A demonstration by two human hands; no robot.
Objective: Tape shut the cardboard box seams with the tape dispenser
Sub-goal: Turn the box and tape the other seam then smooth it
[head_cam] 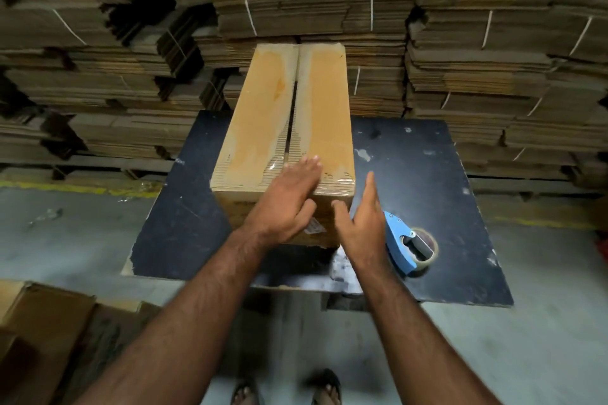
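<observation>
1. The cardboard box (286,128) stood lengthwise on the dark table (444,181), its two top flaps folded down, with a dark gap showing along the centre seam (293,108).
2. Clear tape glinted only across the near end of the top and over the near edge; whether any strip ran the full length of the seam could not be told, though the open gap suggested that it was not yet sealed.
3. By that reading the task was at an early stage, with the long centre seam and probably the far end left to tape.
4. The tape dispenser (406,242), blue with a roll of clear tape, lay on the table just right of the box's near corner, with no hand holding it.
5. The left hand (284,204) lay flat with straight fingers on the near end of the box top, holding nothing.
6. The right hand (360,220) was spread open beside the box's near right corner, between the box and the dispenser, gripping nothing; whether it touched the box could not be told.
</observation>
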